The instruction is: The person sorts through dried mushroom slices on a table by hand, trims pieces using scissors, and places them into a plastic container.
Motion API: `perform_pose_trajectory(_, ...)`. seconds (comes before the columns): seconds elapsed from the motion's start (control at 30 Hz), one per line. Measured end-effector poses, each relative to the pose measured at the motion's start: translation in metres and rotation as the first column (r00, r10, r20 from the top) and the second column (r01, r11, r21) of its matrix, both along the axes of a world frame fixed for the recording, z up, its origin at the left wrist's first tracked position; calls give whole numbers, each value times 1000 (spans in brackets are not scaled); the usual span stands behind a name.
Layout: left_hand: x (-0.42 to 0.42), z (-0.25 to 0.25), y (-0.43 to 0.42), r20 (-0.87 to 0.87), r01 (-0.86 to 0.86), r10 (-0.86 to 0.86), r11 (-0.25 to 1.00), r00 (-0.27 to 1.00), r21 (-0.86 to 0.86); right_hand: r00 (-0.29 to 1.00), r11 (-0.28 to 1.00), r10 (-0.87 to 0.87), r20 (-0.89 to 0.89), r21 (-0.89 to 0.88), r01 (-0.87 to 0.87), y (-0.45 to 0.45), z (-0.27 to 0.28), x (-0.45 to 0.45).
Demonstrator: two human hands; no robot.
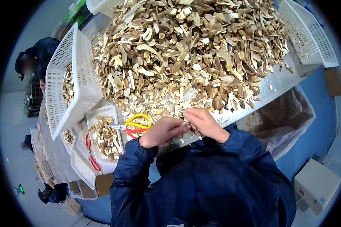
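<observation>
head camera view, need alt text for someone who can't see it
Two bare hands, left and right, work close together over small dried pieces at a metal table's edge. A large heap of brown and cream slices rises beyond; yellow-handled scissors and white baskets sit nearby.

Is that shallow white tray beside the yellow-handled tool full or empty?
Partly filled: brown-and-white pieces cover much of the tray, but bare white shows near its far end.

The metal counter (pixel 272 82) carries a large heap of sliced mushrooms (pixel 193 49). Left of the heap stands a perforated white basket (pixel 88 72); nearer the front edge sits a white tray (pixel 111 109) containing mushroom pieces (pixel 104 138). Yellow-handled scissors (pixel 140 123) overlap its rim.
</observation>
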State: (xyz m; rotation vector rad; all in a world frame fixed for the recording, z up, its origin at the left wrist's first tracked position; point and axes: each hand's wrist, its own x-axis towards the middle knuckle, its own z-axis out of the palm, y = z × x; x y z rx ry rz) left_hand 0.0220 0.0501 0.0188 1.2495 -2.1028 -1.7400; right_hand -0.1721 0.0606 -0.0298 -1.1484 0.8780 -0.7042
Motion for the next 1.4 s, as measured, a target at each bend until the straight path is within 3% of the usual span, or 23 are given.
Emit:
perform_pose_trajectory(0.03, 2, 1, -3, -18, -1, 0, 1000, 1000, -30, 998, 998, -56, 22, -31, 56, 0, -1, 2)
perform_pose_trajectory(0.13, 6, 0, -9, 126, -272, 311, 927, 942, -259, 960, 965, -240, -147, -144, 219, -4, 6, 1)
perform_pose_trajectory(0.17, 8, 1, -18, 175, -318, 355, 925, 918, -209, 950, 959, -257, -175, -164, 229, -4, 3, -2)
perform_pose_trajectory(0.27, 5, -15, -36, 113, -212, 296, 860, 949, -465, 960, 965, -233, -154, -156, 209, 1, 5, -14)
perform_pose_trajectory(0.43, -33, -34, -47, 250, -173, 422, 741, 871, -649, 974, 974, -216, -70, -83, 210, 11, 10, -23)
perform_pose_trajectory(0.57, -36, -49, -52, 388, -42, 401, 738, 830, -674, 979, 979, -198, -51, -51, 196, 15, 4, -28)
perform_pose_trajectory(0.67, -26, -44, -51, 263, -196, 381, 823, 886, -533, 982, 983, -181, -59, -28, 179, 14, 9, -31)
perform_pose_trajectory(0.7, -23, -30, -50, 237, -313, 400, 890, 885, -331, 984, 984, -176, -30, -12, 176, 13, 11, -32)
perform_pose_trajectory(0.73, -13, -27, -52, 97, -403, 405, 914, 909, -41, 985, 985, -172, -2, 4, 172, 12, 12, -33)
perform_pose_trajectory(0.8, 8, -25, -48, -201, -488, 612, 754, 765, 441, 986, 986, -164, 37, 41, 162, 10, 13, -35)
perform_pose_trajectory(0.83, 19, -27, -48, -444, -312, 585, 777, 679, 548, 986, 986, -160, 48, 60, 157, 9, 12, -37)
perform_pose_trajectory(0.87, 25, -31, -44, -552, -214, 602, 764, 577, 609, 986, 985, -156, 58, 79, 151, 9, 11, -38)
perform_pose_trajectory(0.9, 15, -12, -41, -456, -338, 685, 699, 568, 630, 986, 987, -156, 57, 42, 153, 9, 8, -37)
perform_pose_trajectory(0.97, 20, -13, -46, -379, -405, 704, 676, 601, 616, 986, 988, -150, 77, 50, 146, 9, 3, -35)
perform_pose_trajectory(1.0, 32, -30, -56, -401, -346, 642, 724, 653, 597, 986, 989, -145, 83, 52, 141, 9, 2, -36)
perform_pose_trajectory(1.03, 20, -24, -63, -293, -447, 613, 760, 733, 472, 986, 988, -139, 97, 76, 132, 10, 5, -36)
perform_pose_trajectory(1.07, 5, -17, -62, 8, -567, 569, 818, 822, 96, 985, 987, -135, 110, 98, 124, 10, 8, -35)
perform_pose_trajectory(1.13, -5, -39, -69, 89, -386, 421, 883, 903, -266, 985, 986, -127, 118, 121, 113, 11, 13, -37)
perform_pose_trajectory(1.17, -9, -47, -69, 81, -275, 370, 804, 926, -528, 986, 986, -123, 114, 123, 109, 11, 14, -37)
perform_pose_trajectory(1.2, -14, -46, -71, 225, -142, 362, 754, 905, -642, 987, 986, -119, 111, 127, 105, 12, 15, -38)
perform_pose_trajectory(1.27, -25, -44, -68, 347, -23, 397, 685, 850, -728, 985, 985, -128, 117, 128, 113, 15, 14, -39)
perform_pose_trajectory(1.4, -27, -46, -66, 423, 127, 357, 620, 833, -774, 989, 985, -105, 100, 145, 90, 17, 8, -36)
